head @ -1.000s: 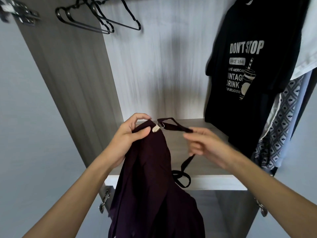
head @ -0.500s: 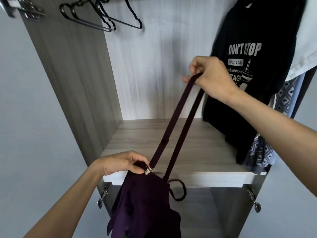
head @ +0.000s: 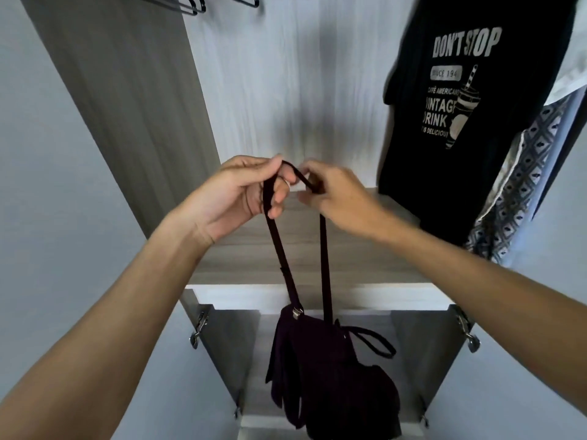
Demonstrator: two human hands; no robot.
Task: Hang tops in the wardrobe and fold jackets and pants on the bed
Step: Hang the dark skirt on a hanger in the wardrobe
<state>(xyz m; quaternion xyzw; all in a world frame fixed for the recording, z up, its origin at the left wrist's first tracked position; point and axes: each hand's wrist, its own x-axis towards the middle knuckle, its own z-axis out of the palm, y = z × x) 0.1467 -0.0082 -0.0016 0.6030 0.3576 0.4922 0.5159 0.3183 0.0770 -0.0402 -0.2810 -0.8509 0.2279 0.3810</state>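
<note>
Head view: left hand (head: 241, 192) curls thumb and fingers round the top of a thin dark purple fabric strap (head: 279, 242). Right hand (head: 333, 195) pinches the same loop just beside it, hands nearly touching. Strap runs down in 2 lines to a dark purple strappy fabric top (head: 327, 376), which hangs bunched in front of and below the pale wood-grain wardrobe shelf (head: 365, 249). A 2nd strap loops out at its right side.

Change vs 0.5 s ago: right hand was high with the strap stretched, left hand low at the small silver metal buckle (head: 297, 311). Now the left hand is up at the loop top, the right hand has dropped, and the top hangs free from the strap. 1.0 s ago both hands sat at the garment's edge.

Judgement: strap untangled and opened, ready for a hanger. Black wire hangers (head: 190, 3) at top left are untouched; top not yet hung. Black printed T-shirt (head: 460, 106) and diamond-patterned garment (head: 521, 192) hang at right.
</note>
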